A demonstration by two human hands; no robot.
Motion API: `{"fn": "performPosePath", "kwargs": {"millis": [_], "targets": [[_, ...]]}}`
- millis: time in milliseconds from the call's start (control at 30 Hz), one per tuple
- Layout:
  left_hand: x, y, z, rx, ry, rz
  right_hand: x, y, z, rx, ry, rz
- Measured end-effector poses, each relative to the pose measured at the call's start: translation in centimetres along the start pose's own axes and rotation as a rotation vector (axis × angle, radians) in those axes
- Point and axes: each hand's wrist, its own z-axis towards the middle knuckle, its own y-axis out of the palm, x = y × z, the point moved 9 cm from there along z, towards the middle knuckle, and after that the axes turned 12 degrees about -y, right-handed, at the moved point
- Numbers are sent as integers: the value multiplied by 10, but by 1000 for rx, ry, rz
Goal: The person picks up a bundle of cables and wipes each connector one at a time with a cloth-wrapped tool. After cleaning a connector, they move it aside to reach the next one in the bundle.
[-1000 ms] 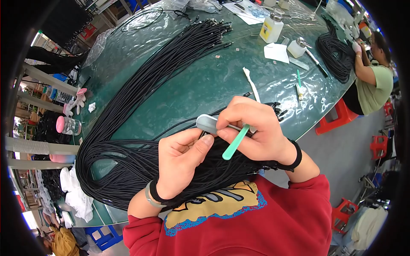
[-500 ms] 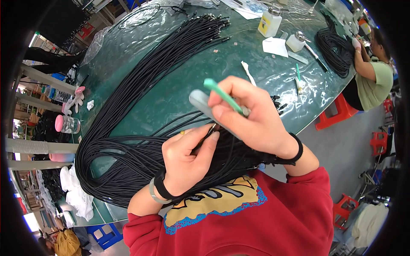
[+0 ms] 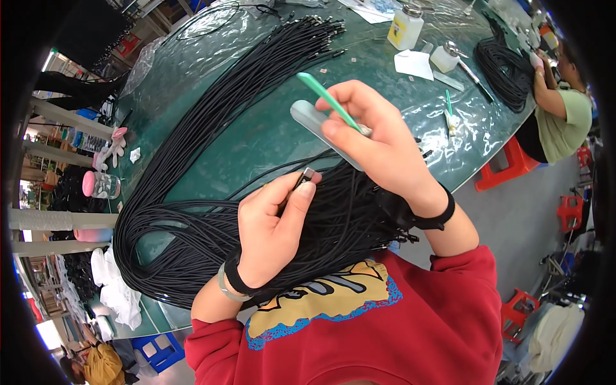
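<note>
My left hand [image 3: 266, 228] is closed, with thumb and fingers pinching a black cable's metal-ended plug [image 3: 308, 173], its shiny end pointing up. In my closed right hand [image 3: 385, 144] are a thin green stick [image 3: 326, 96], with whitish material by its lower end, and a flat, rounded, greyish translucent strip [image 3: 309, 117]. The stick and strip sit up and to the right of the plug, apart from it. Beneath both hands lies a large looped bundle of black cables [image 3: 192, 131], its many plug ends gathered at the far side and at my right.
On the green table [image 3: 359, 70], a yellow-labelled bottle [image 3: 405, 31], a pump bottle [image 3: 444, 58] and white paper [image 3: 413, 65] stand or lie at the far right. Another green stick [image 3: 448, 102] lies nearer. A co-worker [image 3: 558, 109] handles a coiled cable bundle [image 3: 504, 70]. A pink-lidded jar [image 3: 102, 185] is left.
My right hand has lifted away from the left, the green stick and strip rising with it. My left hand has shifted slightly up and left, and the plug's metal end now shows.
</note>
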Motion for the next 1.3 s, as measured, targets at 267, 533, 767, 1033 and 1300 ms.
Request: {"fn": "performPosePath", "kwargs": {"millis": [267,533,767,1033,1300], "targets": [[5,3,-2,-76,-24,-142,-27,23,-3,-211,-193,-59],[-12,18,19,-588,-266,-782,-13,-17,-15,-228,-207,-291],[13,49,38,-247,180,2,-23,-92,-21,211,8,-321],[34,-95,48,-31,192,560,20,-127,-22,106,86,-679],[-50,-142,99,170,159,1217,114,-104,14,-294,114,-838]]}}
